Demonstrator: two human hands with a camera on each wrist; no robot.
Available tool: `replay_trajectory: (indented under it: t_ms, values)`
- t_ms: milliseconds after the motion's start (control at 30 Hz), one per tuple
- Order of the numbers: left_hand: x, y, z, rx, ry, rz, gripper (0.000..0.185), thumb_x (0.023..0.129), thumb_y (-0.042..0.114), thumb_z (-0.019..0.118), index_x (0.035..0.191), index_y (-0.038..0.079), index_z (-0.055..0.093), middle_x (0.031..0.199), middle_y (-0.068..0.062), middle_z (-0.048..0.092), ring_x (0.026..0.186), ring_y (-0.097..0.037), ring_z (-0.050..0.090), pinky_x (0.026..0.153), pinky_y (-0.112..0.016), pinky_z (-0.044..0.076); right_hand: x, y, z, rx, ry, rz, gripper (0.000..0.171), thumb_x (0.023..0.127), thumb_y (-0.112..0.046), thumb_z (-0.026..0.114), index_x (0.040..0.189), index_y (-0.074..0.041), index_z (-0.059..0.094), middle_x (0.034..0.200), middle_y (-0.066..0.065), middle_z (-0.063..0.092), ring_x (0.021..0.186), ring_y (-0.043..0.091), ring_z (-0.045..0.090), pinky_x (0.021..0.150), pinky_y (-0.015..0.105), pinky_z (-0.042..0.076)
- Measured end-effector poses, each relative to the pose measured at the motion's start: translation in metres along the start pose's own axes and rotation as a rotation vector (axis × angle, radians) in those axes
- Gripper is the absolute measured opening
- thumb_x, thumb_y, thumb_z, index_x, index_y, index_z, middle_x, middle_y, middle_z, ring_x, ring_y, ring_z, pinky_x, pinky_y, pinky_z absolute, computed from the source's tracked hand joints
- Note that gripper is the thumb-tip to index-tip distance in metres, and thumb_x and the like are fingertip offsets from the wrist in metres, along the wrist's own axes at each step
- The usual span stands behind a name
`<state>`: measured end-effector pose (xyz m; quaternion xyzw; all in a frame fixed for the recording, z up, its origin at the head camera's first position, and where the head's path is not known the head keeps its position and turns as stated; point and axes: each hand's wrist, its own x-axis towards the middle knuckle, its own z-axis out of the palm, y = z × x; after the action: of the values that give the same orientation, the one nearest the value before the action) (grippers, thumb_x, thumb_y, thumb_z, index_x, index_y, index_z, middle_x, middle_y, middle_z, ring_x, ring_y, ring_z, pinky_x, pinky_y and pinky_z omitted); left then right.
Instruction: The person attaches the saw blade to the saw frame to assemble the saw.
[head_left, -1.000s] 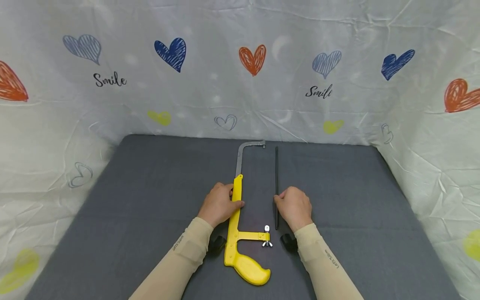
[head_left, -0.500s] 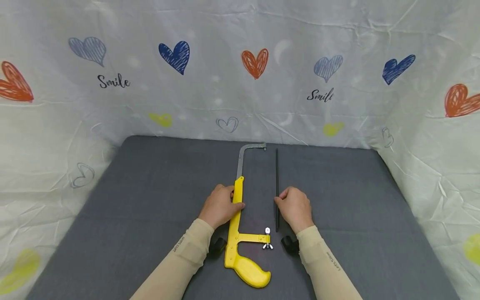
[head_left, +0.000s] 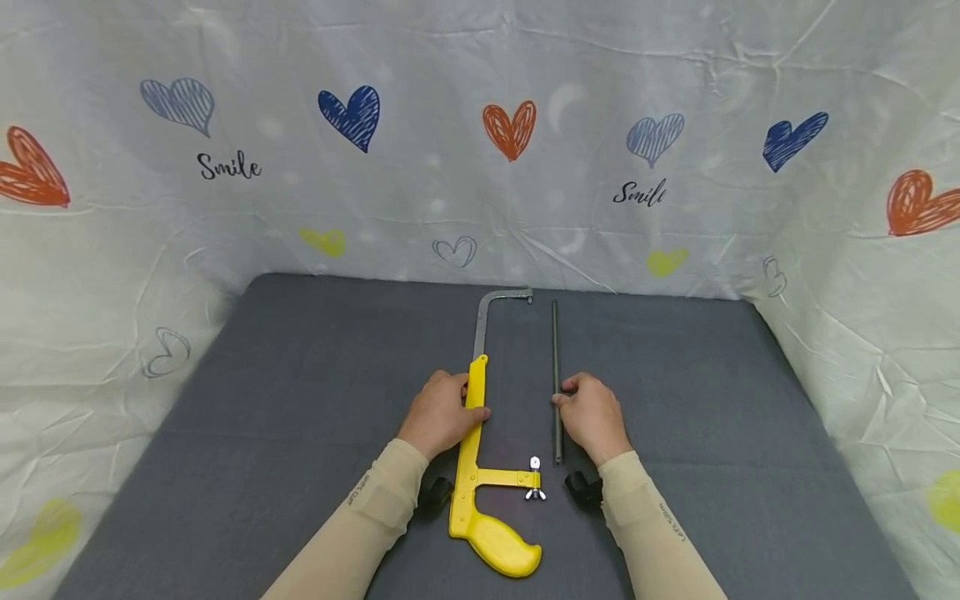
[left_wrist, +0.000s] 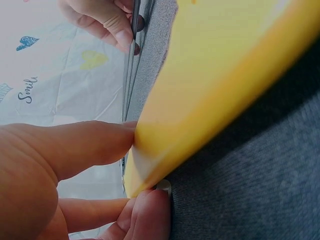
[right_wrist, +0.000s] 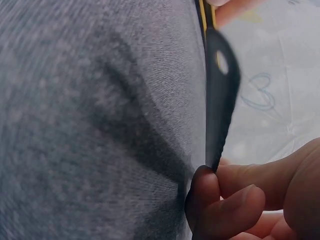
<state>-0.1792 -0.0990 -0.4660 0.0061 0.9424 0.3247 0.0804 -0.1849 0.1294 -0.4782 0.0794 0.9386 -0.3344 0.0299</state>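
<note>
A hacksaw frame (head_left: 467, 467) with a yellow body, yellow handle (head_left: 504, 546) and grey metal front arm (head_left: 480, 329) lies lengthwise on the dark cloth. My left hand (head_left: 438, 412) grips its yellow bar, thumb on one side and fingers on the other; the left wrist view shows this yellow bar (left_wrist: 200, 100) close up. To the right, a dark hacksaw blade (head_left: 555, 342) runs roughly parallel to the frame. My right hand (head_left: 592, 417) pinches it near the middle. In the right wrist view the blade (right_wrist: 220, 95) shows an end hole and a toothed edge.
A wing nut (head_left: 535, 493) sits on the frame's rear bracket (head_left: 504, 476). Dark grey cloth (head_left: 337, 350) covers the table. Behind and at the sides hangs a white sheet (head_left: 420, 50) printed with hearts. A black object (head_left: 583, 490) is under the right wrist.
My right hand has shifted slightly right and turned the blade, so a lighter face of it shows. The left hand keeps its grip on the hacksaw frame. The head view has tilted slightly.
</note>
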Motion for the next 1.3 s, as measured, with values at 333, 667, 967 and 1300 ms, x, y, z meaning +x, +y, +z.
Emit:
replay_trajectory:
  t_ms: [333,667,967,1300]
  values:
    - [-0.0008,-0.0004,0.0002,0.003,-0.002,-0.001,0.058,0.093,0.024,0.087,0.142,-0.001,0.067,0.118,-0.019,0.063,0.087,-0.023,0.063,0.081,-0.037,0.062,0.0003,-0.0016,-0.0015,0.057,-0.057,-0.005,0.025,0.105,-0.022,0.072,0.123,-0.005,0.074,0.102,0.012,0.078,0.076,0.02,0.065,0.064,0.032,0.048]
    - [-0.0014,-0.001,-0.0006,0.003,-0.005,0.005,0.06,0.093,0.023,0.087,0.143,-0.002,0.066,0.121,-0.02,0.064,0.087,-0.023,0.064,0.08,-0.037,0.063,-0.0004,-0.0052,0.0019,0.135,-0.103,-0.047,0.024,0.106,-0.023,0.07,0.125,-0.008,0.071,0.096,0.01,0.076,0.072,0.019,0.062,0.06,0.032,0.045]
    - [-0.0013,-0.0014,-0.0001,-0.006,-0.01,0.001,0.06,0.093,0.024,0.086,0.144,-0.002,0.066,0.119,-0.019,0.063,0.087,-0.023,0.063,0.08,-0.038,0.062,-0.0007,-0.0074,0.0048,0.166,-0.12,-0.067,0.025,0.107,-0.023,0.069,0.127,-0.009,0.071,0.094,0.008,0.076,0.072,0.018,0.062,0.061,0.032,0.045]
    - [-0.0015,-0.0022,-0.0002,-0.01,-0.011,-0.005,0.058,0.094,0.024,0.086,0.142,-0.002,0.067,0.121,-0.02,0.063,0.087,-0.023,0.063,0.081,-0.038,0.062,-0.0011,-0.0082,0.0065,0.171,-0.127,-0.064,0.024,0.107,-0.023,0.069,0.126,-0.009,0.072,0.094,0.008,0.075,0.072,0.018,0.062,0.061,0.032,0.045]
